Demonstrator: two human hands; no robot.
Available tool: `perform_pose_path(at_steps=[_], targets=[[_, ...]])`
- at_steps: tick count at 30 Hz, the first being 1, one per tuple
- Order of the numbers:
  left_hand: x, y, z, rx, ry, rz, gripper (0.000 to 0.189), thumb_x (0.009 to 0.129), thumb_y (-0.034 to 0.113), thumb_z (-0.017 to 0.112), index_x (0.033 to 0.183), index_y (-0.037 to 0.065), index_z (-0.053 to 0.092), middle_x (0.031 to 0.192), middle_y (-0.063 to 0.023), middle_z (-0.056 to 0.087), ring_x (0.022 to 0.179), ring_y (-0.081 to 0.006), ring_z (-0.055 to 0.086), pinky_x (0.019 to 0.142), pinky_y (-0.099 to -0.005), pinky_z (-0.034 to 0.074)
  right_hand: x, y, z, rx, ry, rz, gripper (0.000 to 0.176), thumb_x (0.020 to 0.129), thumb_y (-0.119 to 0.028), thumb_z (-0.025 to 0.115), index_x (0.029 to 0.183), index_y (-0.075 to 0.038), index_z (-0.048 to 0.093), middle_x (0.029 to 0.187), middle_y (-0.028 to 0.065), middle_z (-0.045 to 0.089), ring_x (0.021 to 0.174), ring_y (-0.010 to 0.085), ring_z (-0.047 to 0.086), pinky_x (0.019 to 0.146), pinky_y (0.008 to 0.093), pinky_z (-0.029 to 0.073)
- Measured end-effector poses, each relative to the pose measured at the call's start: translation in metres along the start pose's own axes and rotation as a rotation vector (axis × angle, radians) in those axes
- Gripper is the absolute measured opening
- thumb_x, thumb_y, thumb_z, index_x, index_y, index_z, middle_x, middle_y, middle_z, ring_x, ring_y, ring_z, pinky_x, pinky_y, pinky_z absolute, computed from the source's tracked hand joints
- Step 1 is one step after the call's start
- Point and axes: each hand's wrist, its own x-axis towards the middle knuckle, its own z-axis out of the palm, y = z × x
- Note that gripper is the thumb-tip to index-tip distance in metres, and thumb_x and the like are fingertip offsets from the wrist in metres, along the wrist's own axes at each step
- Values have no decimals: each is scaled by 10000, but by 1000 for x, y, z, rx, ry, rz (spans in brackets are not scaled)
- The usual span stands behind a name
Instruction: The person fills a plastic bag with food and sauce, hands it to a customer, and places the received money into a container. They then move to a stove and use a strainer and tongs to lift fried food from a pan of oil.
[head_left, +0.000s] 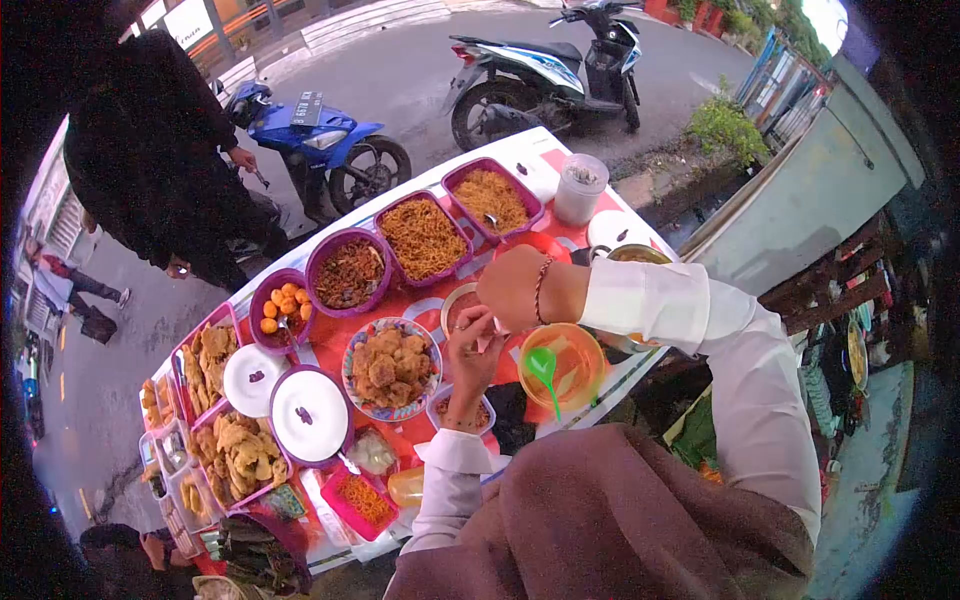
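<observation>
My left hand (470, 352) is raised over the table with its fingers closed in a pinch. My right hand (520, 287), with a braided bracelet at the wrist, bends in to meet it, its fingers closed and partly hidden. Something small and pinkish shows between the fingertips, too small to name. Beneath the hands is a round bowl (456, 308) of reddish-brown food, partly covered by them. To the right stands an orange basin (592, 388) with a green plastic ladle (542, 368) in it. Left of my left hand is a patterned plate (433, 385) heaped with fried pieces.
Purple tubs of noodles (421, 237), a bowl of eggs (285, 305), white lids (311, 415) and trays of fritters (240, 455) crowd the table. A clear jar (580, 190) stands at the far corner. A person in black (150, 150) stands across, near parked motorbikes (550, 75).
</observation>
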Motion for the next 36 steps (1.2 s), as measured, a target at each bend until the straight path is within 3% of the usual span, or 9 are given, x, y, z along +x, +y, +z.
perform_pose_path(at_steps=[10,18,23,25,26,29,32,35,36], targets=[[-4,5,17,-238,111,-19,342,717,-64,688,1041,36,642,978,-48,591,813,-93,533,701,-220,436,8,14,0,67,-149,33,243,628,-243,660,719,-19,680,726,175,651,706,326,651,583,426,517],[-3,14,17,90,4,-169,209,755,-62,638,951,10,656,889,-36,580,691,-93,524,596,-223,429,13,30,30,114,-84,84,245,629,-237,663,725,-11,672,723,174,650,711,338,648,584,426,515],[-11,-14,16,305,-66,-106,160,754,-53,622,907,-8,631,876,-43,603,741,-114,551,664,-245,449,16,62,44,145,-132,102,226,646,-254,649,723,-43,668,739,145,656,718,338,645,610,434,513],[-15,-26,19,405,-71,-93,145,769,-41,618,908,-3,635,867,-46,615,761,-119,563,677,-256,459,18,84,64,86,11,224,218,677,-275,626,737,-71,677,764,131,662,722,340,643,622,440,514],[-23,-41,21,254,25,-92,143,780,-40,614,916,-1,635,873,-50,603,758,-131,565,683,-251,459,17,91,67,133,-95,337,263,703,-244,582,850,-58,698,903,165,664,856,329,641,737,416,517],[-32,-44,17,143,101,-238,163,849,3,563,999,19,625,925,-56,605,827,-138,576,752,-256,464,48,123,194,273,21,554,238,726,-197,552,828,-40,699,887,190,658,861,328,642,753,439,511],[-28,-34,15,-318,236,-492,153,901,45,499,1006,16,607,1000,-59,605,880,-123,566,780,-260,461,64,120,300,240,161,679,203,759,-183,558,869,-63,679,945,164,638,917,320,613,809,425,488],[-17,-18,9,-443,344,-553,176,934,83,456,1011,12,597,1036,-49,597,874,-102,560,780,-241,454,48,93,257,187,420,626,296,747,-230,610,994,-70,643,1060,120,588,1032,305,541,896,428,423],[-16,-15,7,-497,352,-621,185,937,90,453,1014,7,599,1019,-44,600,856,-100,558,777,-235,451,49,93,245,369,539,452,358,726,-235,645,1045,-73,619,1084,103,577,1056,293,521,913,436,399]])
